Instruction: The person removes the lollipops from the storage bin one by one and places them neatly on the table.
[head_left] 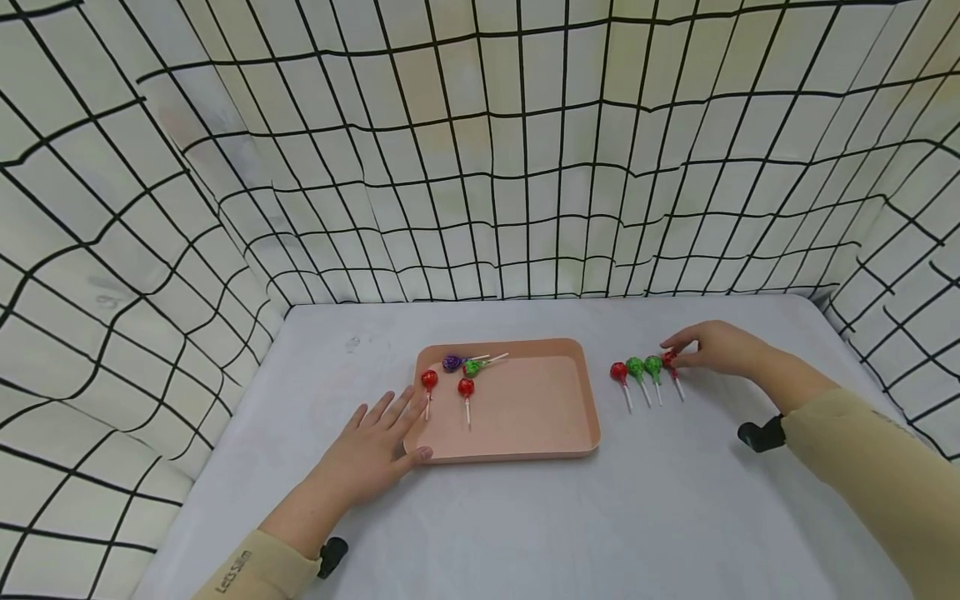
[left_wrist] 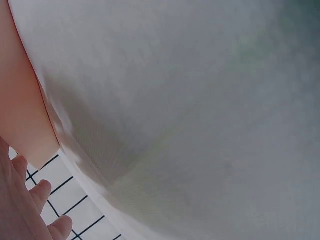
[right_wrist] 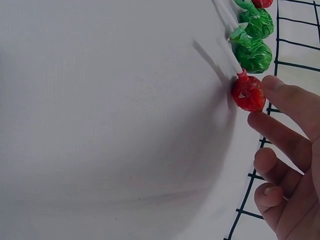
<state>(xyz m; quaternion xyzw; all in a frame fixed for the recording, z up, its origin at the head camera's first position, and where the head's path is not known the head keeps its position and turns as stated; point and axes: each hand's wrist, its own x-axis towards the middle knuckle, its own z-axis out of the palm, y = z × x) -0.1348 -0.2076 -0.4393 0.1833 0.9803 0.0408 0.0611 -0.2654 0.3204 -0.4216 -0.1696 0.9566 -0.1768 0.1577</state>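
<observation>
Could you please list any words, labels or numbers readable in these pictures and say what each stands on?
"Let's Slim", as best it reads, small and tilted: on the cuff of the left sleeve.
Lollipop wrappers: any print is too small to read.
No other text shows.

Two bare hands: left hand (head_left: 371,454), right hand (head_left: 716,347). Long beige sleeves on both arms; left sleeve (head_left: 258,575) cuff bears small dark lettering. Black camera mount (head_left: 761,435) at right wrist, another (head_left: 332,556) at left wrist.
</observation>
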